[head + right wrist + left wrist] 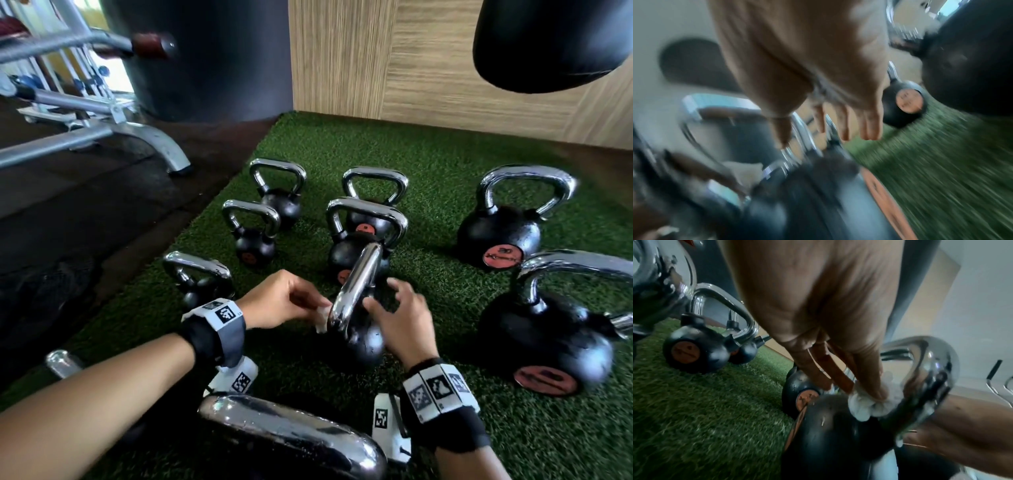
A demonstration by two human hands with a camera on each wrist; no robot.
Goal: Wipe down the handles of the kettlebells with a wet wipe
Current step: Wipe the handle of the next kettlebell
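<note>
A black kettlebell [359, 339] with a chrome handle [356, 284] stands on green turf in the centre of the head view, its handle edge-on to me. My left hand [318, 306] pinches a crumpled white wet wipe [322, 317] and presses it against the lower left of that handle. The left wrist view shows the wipe [869, 404] bunched under my fingertips where handle [931, 369] meets ball. My right hand [382, 294] hovers just right of the handle, fingers spread and holding nothing. In the blurred right wrist view its fingers [844, 129] point down, straight.
Several more kettlebells stand around on the turf [428, 428]: small ones [253, 240] to the left, big ones [500, 236] [548, 335] to the right, one chrome handle [291, 442] right below my wrists. A bench frame [102, 130] and a hanging punching bag [555, 41] lie beyond.
</note>
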